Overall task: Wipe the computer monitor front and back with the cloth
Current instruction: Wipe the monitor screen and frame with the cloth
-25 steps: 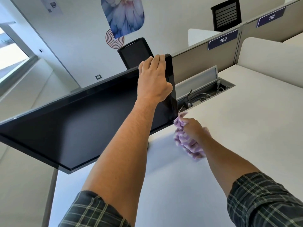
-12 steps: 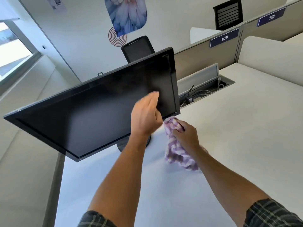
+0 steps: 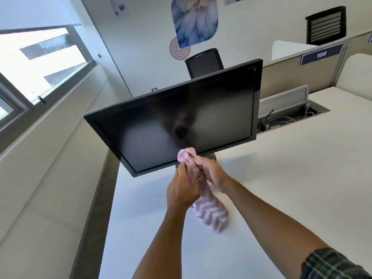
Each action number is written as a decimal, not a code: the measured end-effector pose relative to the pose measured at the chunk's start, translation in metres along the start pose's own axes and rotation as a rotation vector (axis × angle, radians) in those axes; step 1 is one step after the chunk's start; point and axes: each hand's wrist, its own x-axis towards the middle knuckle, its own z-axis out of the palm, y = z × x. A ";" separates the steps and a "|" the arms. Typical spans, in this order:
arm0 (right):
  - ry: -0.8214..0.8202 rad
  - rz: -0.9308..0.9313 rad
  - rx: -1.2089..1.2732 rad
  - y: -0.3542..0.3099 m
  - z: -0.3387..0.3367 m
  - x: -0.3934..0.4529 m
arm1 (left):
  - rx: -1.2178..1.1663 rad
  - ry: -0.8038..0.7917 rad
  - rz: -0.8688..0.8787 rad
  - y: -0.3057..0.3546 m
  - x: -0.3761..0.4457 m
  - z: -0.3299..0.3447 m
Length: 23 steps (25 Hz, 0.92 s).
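A black computer monitor [image 3: 181,121] stands on the white desk [image 3: 281,178], its dark screen facing me and tilted in the view. Just in front of its lower edge I hold a purple-and-white zigzag cloth [image 3: 209,212] with both hands. My left hand [image 3: 182,188] grips the cloth from the left. My right hand [image 3: 211,172] grips its upper part, and a bunched end sticks up against the screen's bottom rim. The rest of the cloth hangs down below my hands. The monitor's stand is mostly hidden behind the cloth and hands.
An open cable tray [image 3: 291,117] with wires is sunk into the desk right of the monitor. A beige partition with a "109" sign [image 3: 321,55] runs behind it. A black chair [image 3: 204,62] stands behind the monitor. A window ledge [image 3: 50,127] lies along the left.
My left hand let go of the monitor's top edge, came down and joined the right hand on the cloth. The cloth rose off the desk to the screen's lower edge.
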 end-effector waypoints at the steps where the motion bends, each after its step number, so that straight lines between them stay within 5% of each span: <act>1: 0.024 0.022 -0.104 0.001 0.010 0.007 | -0.043 0.027 -0.080 -0.009 -0.003 -0.006; 7: 0.087 -0.413 -1.090 -0.039 0.095 0.046 | -0.344 0.393 -0.285 -0.064 -0.011 -0.059; 15: 0.280 -1.240 -1.411 -0.141 0.199 0.102 | -0.475 0.674 -0.350 -0.112 0.034 -0.172; 23: 0.189 -0.856 -1.637 -0.135 0.210 0.134 | -0.475 0.854 -0.250 -0.108 0.101 -0.246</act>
